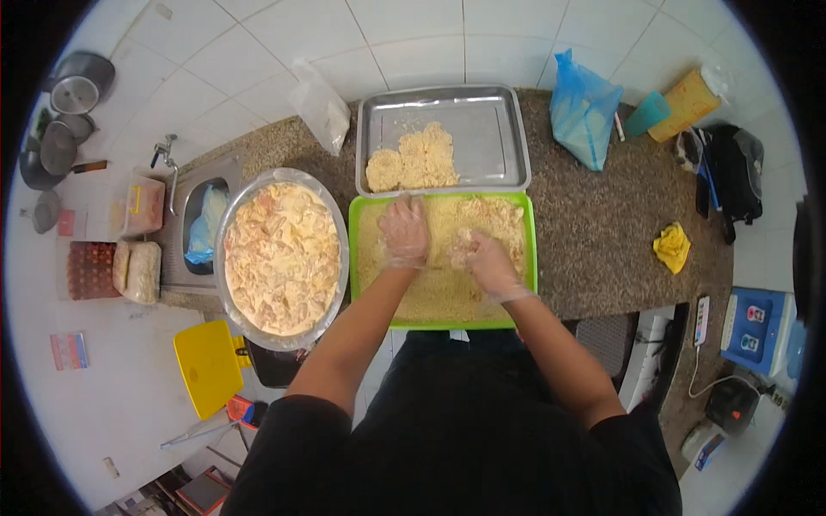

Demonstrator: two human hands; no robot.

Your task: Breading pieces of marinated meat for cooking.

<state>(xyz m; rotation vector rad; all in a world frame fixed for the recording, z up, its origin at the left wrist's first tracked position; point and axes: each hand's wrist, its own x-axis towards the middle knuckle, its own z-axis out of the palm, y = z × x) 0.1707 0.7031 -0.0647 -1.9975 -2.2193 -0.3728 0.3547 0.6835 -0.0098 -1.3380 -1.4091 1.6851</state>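
Both my hands wear clear plastic gloves and work over a green-rimmed tray [533, 271] of fine breadcrumbs [439, 303]. My left hand [405, 232] lies palm down on the crumbs, near the tray's far edge; whatever is under its palm is hidden. With bent fingers, my right hand [493, 264] grips a piece of battered meat [461, 248] at the crumb surface. More battered pieces [497, 216] lie in the tray's far right corner. Left of the tray, a big round bowl [344, 258] holds meat pieces in creamy batter [284, 258]. Behind, a metal tray [493, 148] carries several crumbed pieces [419, 161].
A sink [193, 213] with a blue bag in it is beyond the bowl. On the granite counter [581, 258] are a blue plastic bag [586, 116], a teal cup [648, 113] and a yellow cloth [672, 248]. A clear bag [326, 113] leans against the tiled wall.
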